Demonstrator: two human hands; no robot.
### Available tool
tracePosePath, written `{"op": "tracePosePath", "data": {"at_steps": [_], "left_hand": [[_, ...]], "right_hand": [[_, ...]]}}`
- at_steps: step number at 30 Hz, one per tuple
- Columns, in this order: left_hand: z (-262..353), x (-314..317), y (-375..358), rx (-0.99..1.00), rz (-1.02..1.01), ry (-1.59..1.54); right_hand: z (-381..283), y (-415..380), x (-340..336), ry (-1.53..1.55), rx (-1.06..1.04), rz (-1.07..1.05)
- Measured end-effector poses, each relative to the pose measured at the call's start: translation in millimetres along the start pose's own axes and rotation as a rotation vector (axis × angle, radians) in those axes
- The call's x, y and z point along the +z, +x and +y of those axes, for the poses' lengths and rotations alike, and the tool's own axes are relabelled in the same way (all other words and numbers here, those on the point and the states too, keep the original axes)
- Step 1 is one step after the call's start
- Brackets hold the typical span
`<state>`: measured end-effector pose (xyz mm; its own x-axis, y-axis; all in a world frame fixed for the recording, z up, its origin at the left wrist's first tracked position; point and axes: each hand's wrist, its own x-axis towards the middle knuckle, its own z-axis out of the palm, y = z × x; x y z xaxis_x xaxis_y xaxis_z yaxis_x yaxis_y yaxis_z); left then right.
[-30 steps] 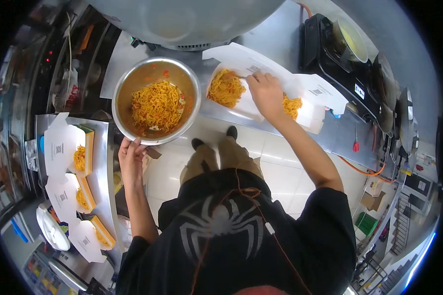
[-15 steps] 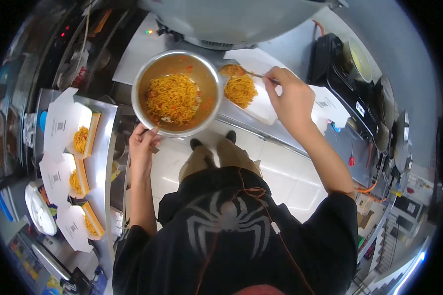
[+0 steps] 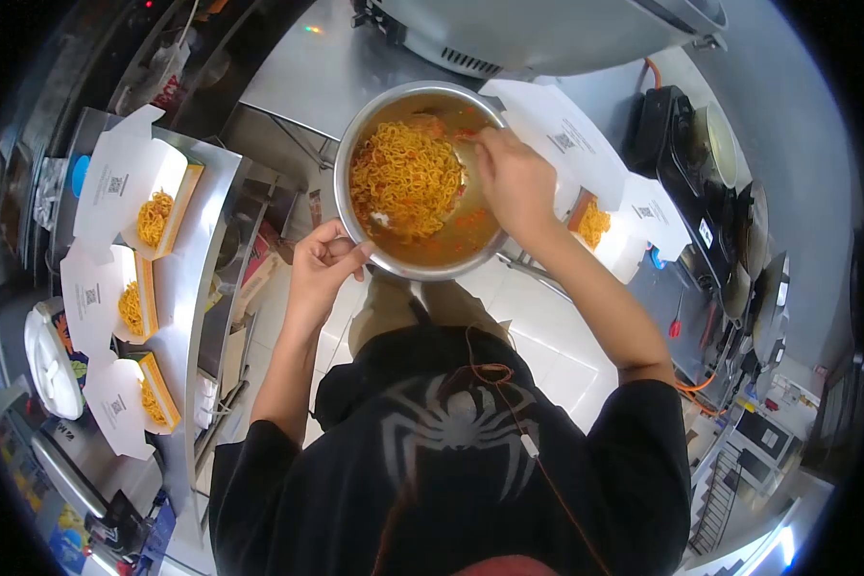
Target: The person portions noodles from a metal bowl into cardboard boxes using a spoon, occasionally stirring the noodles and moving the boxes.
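Observation:
A round metal bowl [image 3: 422, 253] with yellow noodles [image 3: 405, 173] and bits of red is held out in front of me, tilted slightly. My left hand [image 3: 324, 267] grips its lower left rim, thumb over the edge. Over the right side of the bowl, my right hand [image 3: 520, 187] is closed around the handle of a spoon [image 3: 434, 125]. The spoon's head lies at the far side of the noodles, partly hidden. Just right of the bowl stands an open white takeaway box [image 3: 562, 132] with some noodles [image 3: 595, 225], partly covered by my right forearm.
On the metal counter [image 3: 197, 259] at left, several open boxes [image 3: 163, 206] hold noodles. A large grey appliance [image 3: 547, 38] stands ahead. A black stove [image 3: 667, 134] with a pot [image 3: 715, 144] and pans is at right.
The spoon in my right hand has moved from over the right-hand box into the bowl. My left hand and the bowl have shifted right in view, covering part of that box.

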<state>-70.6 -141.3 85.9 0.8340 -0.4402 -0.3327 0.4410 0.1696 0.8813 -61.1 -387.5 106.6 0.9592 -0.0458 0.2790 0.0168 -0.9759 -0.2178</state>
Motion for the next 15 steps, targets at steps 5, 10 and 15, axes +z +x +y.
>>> {"op": "tracePosePath", "data": {"at_steps": [5,10,15], "left_hand": [[-11,17,-16,-0.024,-0.066,0.06],[-26,57,-48,-0.099,-0.115,0.112],[-63,113,-85,-0.183,-0.105,0.103]], "right_hand": [[7,-30,-15,0.202,-0.186,-0.125],[10,-85,-52,0.058,-0.256,-0.226],[23,-180,-93,-0.042,-0.179,-0.336]]}}
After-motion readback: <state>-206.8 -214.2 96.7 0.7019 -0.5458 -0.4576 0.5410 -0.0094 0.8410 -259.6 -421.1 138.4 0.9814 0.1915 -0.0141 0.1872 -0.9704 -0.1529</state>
